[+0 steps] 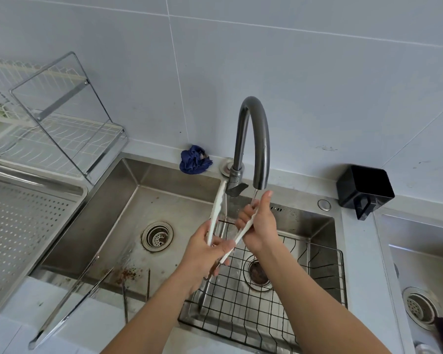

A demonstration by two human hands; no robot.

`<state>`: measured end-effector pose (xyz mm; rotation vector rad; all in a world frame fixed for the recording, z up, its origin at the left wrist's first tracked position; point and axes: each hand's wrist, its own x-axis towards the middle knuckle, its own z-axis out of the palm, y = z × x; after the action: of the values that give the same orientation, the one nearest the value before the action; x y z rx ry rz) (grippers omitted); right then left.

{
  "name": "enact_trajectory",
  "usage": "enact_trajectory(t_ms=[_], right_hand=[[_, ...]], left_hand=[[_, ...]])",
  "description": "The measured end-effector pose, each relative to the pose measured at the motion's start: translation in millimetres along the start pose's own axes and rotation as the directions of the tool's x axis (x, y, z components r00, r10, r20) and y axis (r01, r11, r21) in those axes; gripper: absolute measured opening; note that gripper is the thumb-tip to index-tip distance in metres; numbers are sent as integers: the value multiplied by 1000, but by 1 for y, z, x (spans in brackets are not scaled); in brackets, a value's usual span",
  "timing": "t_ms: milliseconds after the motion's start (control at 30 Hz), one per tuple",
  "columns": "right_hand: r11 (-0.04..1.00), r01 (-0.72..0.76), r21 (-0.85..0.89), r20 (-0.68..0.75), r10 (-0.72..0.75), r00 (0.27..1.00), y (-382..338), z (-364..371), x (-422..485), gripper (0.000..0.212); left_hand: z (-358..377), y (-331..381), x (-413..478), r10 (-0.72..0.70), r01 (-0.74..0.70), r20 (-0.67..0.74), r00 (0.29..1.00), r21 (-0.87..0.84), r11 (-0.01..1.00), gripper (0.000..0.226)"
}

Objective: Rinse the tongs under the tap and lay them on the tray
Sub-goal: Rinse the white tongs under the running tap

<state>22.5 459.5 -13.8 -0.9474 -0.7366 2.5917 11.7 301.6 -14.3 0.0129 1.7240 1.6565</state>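
Observation:
White tongs [217,208] are spread in a V over the sink, just below the dark curved tap [253,139]. My left hand [202,254] grips them near the hinge end. The left arm of the tongs sticks up toward the tap's lever. My right hand [258,226] is wrapped round the right arm of the tongs, thumb up, directly beneath the spout. A thin stream of water falls from the spout onto that hand. A perforated steel tray [18,226] sits at the left of the sink.
Stainless sink [143,200] with two drains; a black wire basket [304,277] fills its right half. A second pair of metal tongs [69,302] lies across the sink's front edge. Dish rack [49,123] back left, blue cloth [193,159] and black holder [363,190] behind.

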Motion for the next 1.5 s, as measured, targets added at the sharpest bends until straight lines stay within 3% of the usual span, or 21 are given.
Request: enact_trajectory(t_ms=[100,167,300,367,500,567,633,700,800,900,1000,1067,1133,1267,1333,1367,1433,1467,1500], right_hand=[[979,-63,194,-20,68,997,-1,2,1,55],[971,-70,226,50,60,997,0,0,-2,36],[1000,-18,-24,333,26,943,3,-7,-11,7],[990,31,-135,278,8,960,1,-6,-9,4],[947,96,-308,68,-79,995,-9,5,-2,18],[956,64,-286,31,-57,998,-9,8,-1,18],[988,12,-155,73,-1,997,-10,6,-2,14],[996,5,-87,237,16,971,-12,1,-4,9],[957,96,-273,297,-11,955,-12,-3,-7,32],[889,173,-424,103,-142,984,-13,3,-6,11],[861,220,-458,75,-209,975,-11,8,-7,24],[848,230,-478,117,-198,973,-13,9,-8,19],[854,191,-484,161,-127,979,-20,8,-8,16],[908,165,-386,255,-67,965,-27,-1,-8,4],[811,269,-520,214,-181,960,-26,-4,-9,12],[675,348,-650,220,-270,937,-25,-5,-7,24],[300,401,-865,272,-392,879,-22,-7,-6,38],[218,375,-901,263,-411,873,-22,-8,-5,40],[285,340,-896,209,-404,890,-24,-9,-6,42]], left_hand=[[4,-1,3,-27,28,4,1000,-48,998,52],[0,3,6,-95,98,30,995,-149,984,52],[-10,2,7,-159,173,71,985,-294,940,61],[-11,0,8,-176,187,61,982,-301,935,62],[-6,-5,7,-217,227,66,974,-268,936,55],[-4,-6,8,-216,231,82,973,-276,933,56],[-1,-4,8,-219,242,115,969,-260,935,57],[-1,-4,8,-241,268,128,962,-276,923,57],[-3,-5,7,-255,273,98,962,-282,920,60],[3,-2,5,-186,186,14,982,-158,970,64],[13,-3,11,34,-20,-83,996,155,988,73],[15,-8,14,254,-217,-46,966,386,897,76],[11,-13,17,391,-341,16,920,524,780,63],[-2,-20,24,448,-337,38,893,714,613,44],[-3,-21,26,438,-330,62,897,753,569,42],[-3,-22,26,431,-337,87,898,767,546,41],[1,-26,25,455,-390,159,876,789,475,37],[2,-28,25,479,-416,184,859,795,442,35],[3,-28,25,496,-429,191,847,796,426,32]])
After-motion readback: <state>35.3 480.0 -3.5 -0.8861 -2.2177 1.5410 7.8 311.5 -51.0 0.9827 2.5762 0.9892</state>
